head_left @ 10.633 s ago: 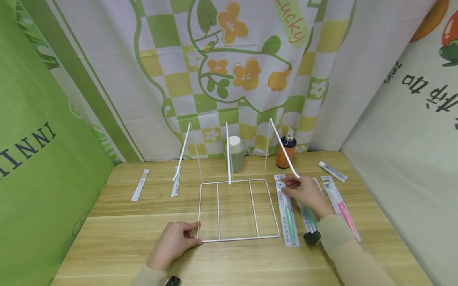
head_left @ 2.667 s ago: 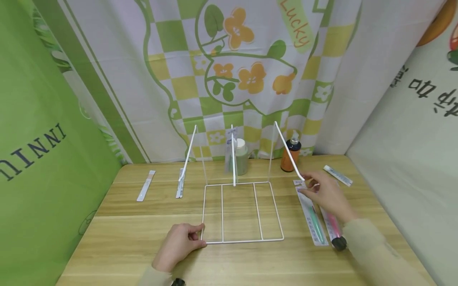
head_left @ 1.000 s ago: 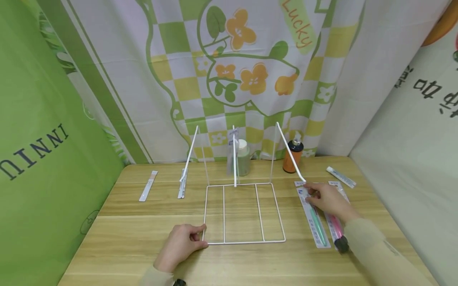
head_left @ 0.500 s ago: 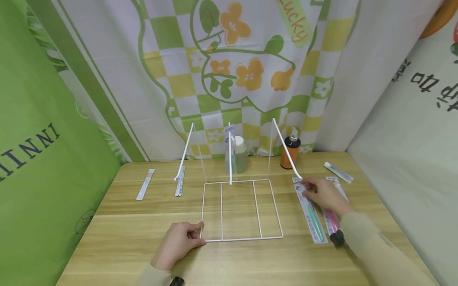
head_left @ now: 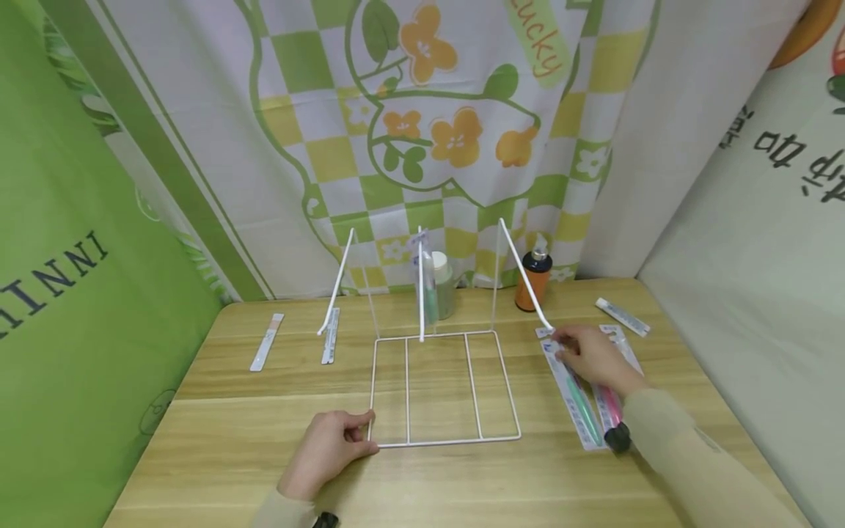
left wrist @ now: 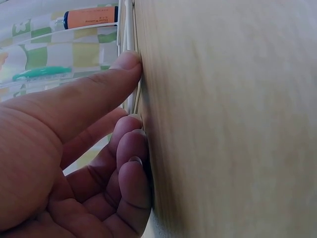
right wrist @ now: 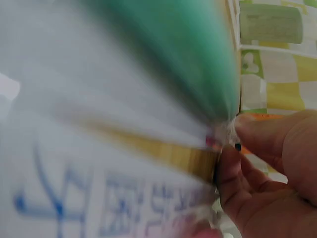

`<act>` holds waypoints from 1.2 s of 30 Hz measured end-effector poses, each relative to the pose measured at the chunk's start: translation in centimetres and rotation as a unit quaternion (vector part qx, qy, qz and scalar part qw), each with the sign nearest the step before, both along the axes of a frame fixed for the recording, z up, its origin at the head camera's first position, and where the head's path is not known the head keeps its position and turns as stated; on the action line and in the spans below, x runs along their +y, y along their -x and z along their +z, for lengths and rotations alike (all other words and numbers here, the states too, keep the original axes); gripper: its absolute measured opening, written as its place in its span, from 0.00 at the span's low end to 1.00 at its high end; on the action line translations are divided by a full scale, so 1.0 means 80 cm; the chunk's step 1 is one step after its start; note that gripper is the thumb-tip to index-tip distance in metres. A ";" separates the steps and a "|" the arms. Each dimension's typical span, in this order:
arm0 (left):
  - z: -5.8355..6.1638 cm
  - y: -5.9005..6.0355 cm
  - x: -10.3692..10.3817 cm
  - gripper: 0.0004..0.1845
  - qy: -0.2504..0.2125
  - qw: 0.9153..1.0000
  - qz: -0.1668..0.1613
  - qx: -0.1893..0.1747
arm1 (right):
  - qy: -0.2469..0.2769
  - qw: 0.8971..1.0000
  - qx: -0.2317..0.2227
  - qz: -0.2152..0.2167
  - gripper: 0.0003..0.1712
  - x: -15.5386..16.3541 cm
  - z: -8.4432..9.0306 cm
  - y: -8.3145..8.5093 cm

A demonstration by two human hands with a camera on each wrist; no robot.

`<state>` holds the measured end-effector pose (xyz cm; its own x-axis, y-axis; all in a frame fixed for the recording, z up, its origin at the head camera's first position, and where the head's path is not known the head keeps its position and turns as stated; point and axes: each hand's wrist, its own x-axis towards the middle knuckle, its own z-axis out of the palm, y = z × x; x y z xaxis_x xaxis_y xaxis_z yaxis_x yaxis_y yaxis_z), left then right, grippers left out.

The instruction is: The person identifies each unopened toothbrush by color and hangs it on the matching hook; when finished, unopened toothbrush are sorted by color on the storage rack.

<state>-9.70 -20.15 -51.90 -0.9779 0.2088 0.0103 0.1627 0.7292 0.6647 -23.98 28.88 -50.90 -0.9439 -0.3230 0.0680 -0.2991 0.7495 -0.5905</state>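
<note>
A white wire rack (head_left: pixel 407 396) stands on the table, with three slanting hook arms above its flat base. At the base's front left corner, my left hand (head_left: pixel 326 449) pinches the wire between thumb and fingers. My right hand (head_left: pixel 597 359) pinches the upper part of a packaged green toothbrush (head_left: pixel 582 412), which lies to the right of the rack; in the right wrist view its clear plastic (right wrist: pixel 225 130) is between thumb and finger. A packaged pink toothbrush (head_left: pixel 612 405) lies beside it, partly hidden by the hand. Another packaged green toothbrush (head_left: pixel 430 302) hangs from the middle arm.
Behind the rack stand a pale green bottle (head_left: pixel 445 297) with a white cap and an orange pump bottle (head_left: pixel 533 282). Two narrow white packets, one (head_left: pixel 267 342) farther left, lie on the left side. A small tube (head_left: pixel 623 317) lies at the back right.
Compared with the oldest frame, one green toothbrush pack has gone from the table to the rack's middle arm, and my right hand is at the other green pack. My left hand stays at the rack corner.
</note>
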 end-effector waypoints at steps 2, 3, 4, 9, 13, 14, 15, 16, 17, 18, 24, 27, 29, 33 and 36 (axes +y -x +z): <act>-0.001 -0.001 0.000 0.28 -0.001 1.000 -0.001 -0.001 | -0.006 1.000 0.003 -0.001 0.16 -0.002 -0.001 -0.001; -0.001 -0.001 0.000 0.28 0.000 1.000 -0.002 0.000 | -0.007 1.000 0.007 0.000 0.15 -0.003 -0.002 -0.002; -0.002 -0.002 0.000 0.28 -0.001 1.000 -0.002 0.000 | -0.009 1.000 0.009 -0.001 0.15 -0.005 -0.002 -0.002; -0.002 -0.003 0.001 0.28 -0.004 1.000 -0.004 0.004 | -0.011 1.000 0.019 -0.002 0.15 -0.012 0.002 -0.005; -0.002 -0.003 0.000 0.28 -0.004 1.000 -0.004 0.004 | -0.011 1.000 0.023 -0.006 0.15 -0.014 0.004 -0.005; -0.002 -0.003 0.000 0.28 -0.005 1.000 -0.004 0.005 | -0.012 1.000 0.024 -0.008 0.15 -0.014 0.004 -0.005; -0.002 -0.003 0.000 0.28 -0.005 1.000 -0.005 0.005 | -0.012 1.000 0.024 -0.010 0.16 -0.014 0.004 -0.004; -0.002 -0.003 0.000 0.28 -0.006 1.000 -0.005 0.005 | -0.012 1.000 0.024 -0.013 0.16 -0.014 0.003 -0.004; -0.002 -0.003 0.000 0.28 -0.007 1.000 -0.005 0.005 | -0.011 0.999 0.025 -0.015 0.16 -0.014 0.003 -0.004; -0.002 -0.003 0.000 0.28 -0.008 1.000 -0.005 0.005 | -0.010 0.999 0.027 -0.018 0.16 -0.014 0.002 -0.004; -0.002 -0.003 -0.001 0.28 -0.006 1.000 -0.007 0.010 | 0.019 0.998 0.032 -0.045 0.13 -0.016 -0.001 -0.003; -0.002 -0.003 -0.001 0.28 -0.008 1.000 -0.007 0.011 | 0.027 0.997 0.033 -0.059 0.12 -0.019 -0.005 -0.002; -0.003 -0.002 -0.001 0.28 -0.010 1.000 -0.006 0.009 | 0.029 0.997 0.037 -0.062 0.14 -0.021 -0.007 -0.001; -0.003 -0.001 -0.001 0.28 -0.011 1.000 -0.005 0.009 | 0.024 0.997 0.047 -0.050 0.22 -0.023 -0.008 0.000; -0.002 0.000 -0.001 0.28 -0.009 1.000 -0.004 0.014 | 0.012 0.998 0.049 -0.040 0.24 -0.024 -0.005 0.000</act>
